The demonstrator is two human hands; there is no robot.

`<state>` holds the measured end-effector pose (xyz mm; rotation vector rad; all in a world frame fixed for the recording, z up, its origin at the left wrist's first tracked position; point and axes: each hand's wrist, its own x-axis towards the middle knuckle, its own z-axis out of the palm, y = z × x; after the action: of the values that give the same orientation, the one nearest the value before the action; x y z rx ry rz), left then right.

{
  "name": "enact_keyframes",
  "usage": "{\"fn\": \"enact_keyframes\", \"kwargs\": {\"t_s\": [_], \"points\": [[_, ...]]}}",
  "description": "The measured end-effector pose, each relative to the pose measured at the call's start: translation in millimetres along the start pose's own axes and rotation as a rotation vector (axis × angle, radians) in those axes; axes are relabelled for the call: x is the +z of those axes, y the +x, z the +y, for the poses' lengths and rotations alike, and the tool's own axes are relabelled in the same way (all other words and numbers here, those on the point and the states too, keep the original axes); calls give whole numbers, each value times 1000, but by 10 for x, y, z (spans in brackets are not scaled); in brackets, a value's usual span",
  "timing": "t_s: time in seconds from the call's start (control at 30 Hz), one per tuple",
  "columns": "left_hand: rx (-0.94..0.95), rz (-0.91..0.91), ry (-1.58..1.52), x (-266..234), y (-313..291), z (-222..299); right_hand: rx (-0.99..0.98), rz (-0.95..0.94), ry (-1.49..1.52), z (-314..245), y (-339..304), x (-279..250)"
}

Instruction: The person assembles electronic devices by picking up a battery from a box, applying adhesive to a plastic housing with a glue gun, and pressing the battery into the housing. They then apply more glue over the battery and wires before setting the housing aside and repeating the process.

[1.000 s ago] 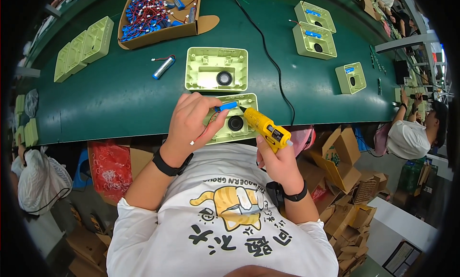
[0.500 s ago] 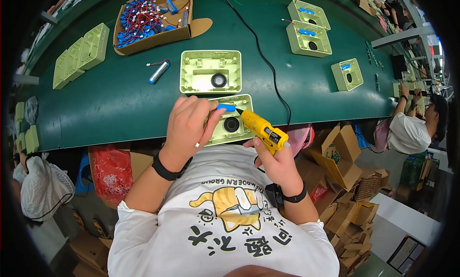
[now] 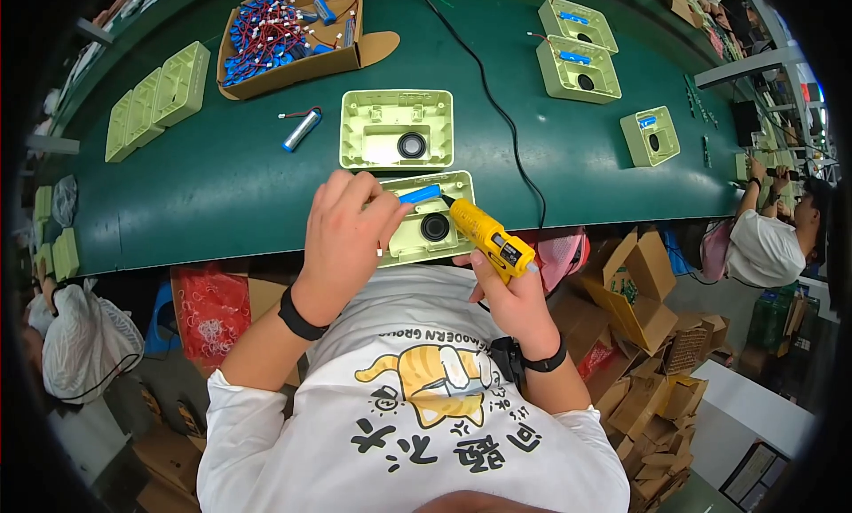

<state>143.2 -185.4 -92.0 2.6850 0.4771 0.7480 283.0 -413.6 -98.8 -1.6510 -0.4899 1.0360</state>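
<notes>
My right hand (image 3: 510, 302) is wrapped round a yellow glue gun (image 3: 490, 236). Its dark nozzle meets the right end of a blue cylindrical battery (image 3: 420, 194), or sits very close to it. The fingers of my left hand (image 3: 348, 224) are closed on the battery's left end, and a white connector shows under them. Beneath both hands lies a pale green plastic housing (image 3: 461, 190) at the table's front edge, with a round black speaker (image 3: 435, 227) inside. Just beyond it stands a second green housing (image 3: 353, 131), with a speaker and no battery in it.
A loose battery (image 3: 302, 130) lies left of the housings. Behind is a cardboard box (image 3: 293, 81) of wired batteries. Empty green housings (image 3: 182, 84) stand far left; housings with batteries (image 3: 581, 74) stand right. A black cable (image 3: 497, 105) crosses the green table (image 3: 257, 198). A co-worker (image 3: 768, 238) sits far right.
The battery has tilted, its right end now higher, and sits lower into the housing. My left hand has shifted slightly round it. The glue gun stays at the battery's right end.
</notes>
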Motion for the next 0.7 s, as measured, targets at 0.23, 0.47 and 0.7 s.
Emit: {"fn": "enact_keyframes", "kwargs": {"t_s": [0.23,0.47,0.7], "points": [[70,-144,-41,-29,-42,-96,-50,3,-140,148,-29,-6],[113,-211,-16,-42,3,-194,-64,23,-105,145,-10,18],[196,-286,2,-288,108,-238,-62,31,-94,108,-1,31]]}}
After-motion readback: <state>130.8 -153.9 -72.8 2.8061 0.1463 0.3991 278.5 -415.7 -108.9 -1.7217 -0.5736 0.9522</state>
